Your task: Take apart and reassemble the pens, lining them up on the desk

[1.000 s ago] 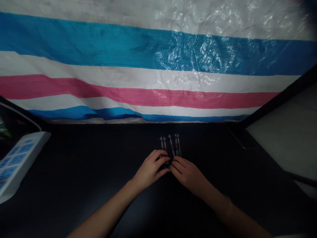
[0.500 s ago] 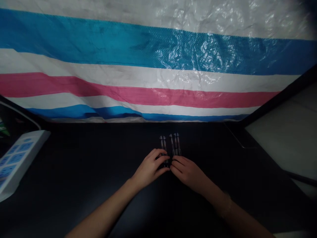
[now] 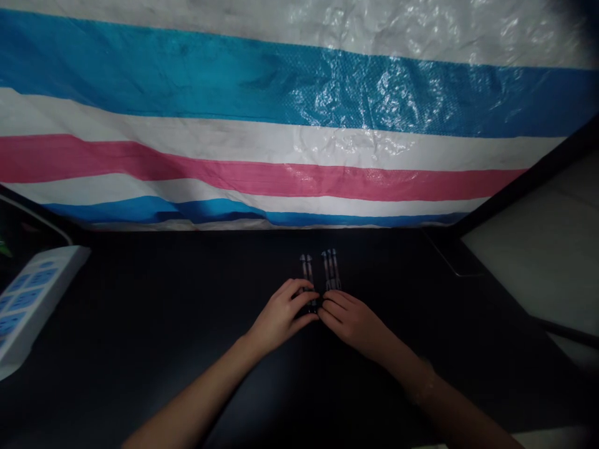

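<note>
Two pens (image 3: 306, 268) poke past left hand (image 3: 281, 312), three pens (image 3: 331, 268) past right hand (image 3: 353, 319), toward table's (image 3: 163, 280) far edge — can't tell if clamped.

No txt, labels, brands, nos. or signs legible; view v. dark.

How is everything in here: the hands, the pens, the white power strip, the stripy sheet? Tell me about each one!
Left hand: fingers bent at the left pens; grip unclear.
Right hand: fingers bent at the right pens; grip unclear.
Left pens: two, side by side, partly hidden.
Right pens: three, close together, partly hidden.
Power strip: sockets showing, cut off by the picture's edge.
Sheet: wrinkled, shiny in places.
</note>
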`<state>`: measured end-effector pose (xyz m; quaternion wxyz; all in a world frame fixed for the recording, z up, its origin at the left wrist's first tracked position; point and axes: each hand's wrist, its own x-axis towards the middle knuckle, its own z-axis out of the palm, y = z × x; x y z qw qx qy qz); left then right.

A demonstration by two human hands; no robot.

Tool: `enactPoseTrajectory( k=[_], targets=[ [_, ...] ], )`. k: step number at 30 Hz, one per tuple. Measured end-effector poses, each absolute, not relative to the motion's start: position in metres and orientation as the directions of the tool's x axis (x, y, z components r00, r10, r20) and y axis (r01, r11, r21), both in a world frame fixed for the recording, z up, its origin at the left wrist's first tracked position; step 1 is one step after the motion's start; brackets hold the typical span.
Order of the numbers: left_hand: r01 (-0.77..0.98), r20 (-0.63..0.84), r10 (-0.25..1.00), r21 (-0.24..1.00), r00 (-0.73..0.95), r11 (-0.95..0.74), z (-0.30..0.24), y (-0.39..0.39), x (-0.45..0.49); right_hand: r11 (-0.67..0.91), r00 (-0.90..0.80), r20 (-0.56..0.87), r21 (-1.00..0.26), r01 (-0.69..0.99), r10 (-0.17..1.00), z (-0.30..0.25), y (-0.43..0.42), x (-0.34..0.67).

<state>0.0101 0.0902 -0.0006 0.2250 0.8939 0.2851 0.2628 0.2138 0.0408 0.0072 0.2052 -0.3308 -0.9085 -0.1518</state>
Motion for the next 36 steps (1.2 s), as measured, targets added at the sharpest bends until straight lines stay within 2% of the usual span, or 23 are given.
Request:
enactPoseTrajectory(
  k=[4,8,13,17,20,22,25,28,29,30,31,32,34,36],
  targets=[
    [0.395,0.336,0.630,0.552,0.700,-0.734,-0.001,0.090,0.010,0.769,-0.674,0.530,0.061,0.636,0.515,0.016,0.038,0.215],
    [0.388,0.346,0.629,0.557,0.696,-0.735,-0.001,0.090,0.009,0.793,-0.566,0.614,-0.171,0.585,0.551,0.025,0.033,0.218],
    [0.392,0.373,0.705,0.632,0.603,-0.669,0.006,0.087,0.009,0.718,-0.230,0.769,-0.382,0.582,0.596,0.028,0.026,0.222],
    [0.370,0.397,0.791,0.725,0.466,-0.581,0.011,0.087,0.010,0.613,0.065,0.783,-0.533,0.583,0.618,0.033,0.025,0.221],
    [0.346,0.388,0.836,0.779,0.389,-0.523,0.013,0.088,0.011,0.567,0.206,0.784,-0.577,0.588,0.585,0.036,0.026,0.219],
    [0.326,0.364,0.869,0.821,0.334,-0.469,0.015,0.089,0.011,0.560,0.236,0.798,-0.568,0.603,0.554,0.038,0.024,0.219],
    [0.219,0.205,0.942,0.939,0.265,-0.265,0.017,0.089,0.013,0.596,0.165,0.826,-0.512,0.618,0.539,0.040,0.013,0.224],
    [-0.009,-0.055,0.939,0.998,0.339,0.062,0.018,0.087,0.018,0.666,-0.088,0.806,-0.417,0.619,0.586,0.046,-0.006,0.230],
    [-0.083,-0.126,0.912,0.982,0.391,0.171,0.018,0.086,0.020,0.717,-0.201,0.812,-0.332,0.613,0.548,0.049,-0.012,0.231],
    [-0.147,-0.179,0.881,0.953,0.439,0.267,0.018,0.085,0.021,0.773,-0.373,0.762,-0.251,0.583,0.529,0.053,-0.016,0.231],
    [-0.201,-0.216,0.853,0.917,0.474,0.344,0.018,0.084,0.022,0.835,-0.520,0.720,-0.151,0.529,0.460,0.057,-0.020,0.229],
    [-0.249,-0.241,0.834,0.881,0.496,0.403,0.018,0.084,0.022,0.868,-0.605,0.681,-0.093,0.487,0.413,0.060,-0.021,0.225],
    [-0.340,-0.260,0.825,0.817,0.502,0.465,0.019,0.085,0.021,0.890,-0.671,0.624,-0.093,0.446,0.401,0.062,-0.019,0.216],
    [-0.415,-0.256,0.842,0.778,0.475,0.471,0.020,0.087,0.018,0.871,-0.617,0.652,-0.146,0.469,0.442,0.056,-0.013,0.205]
  ],
)
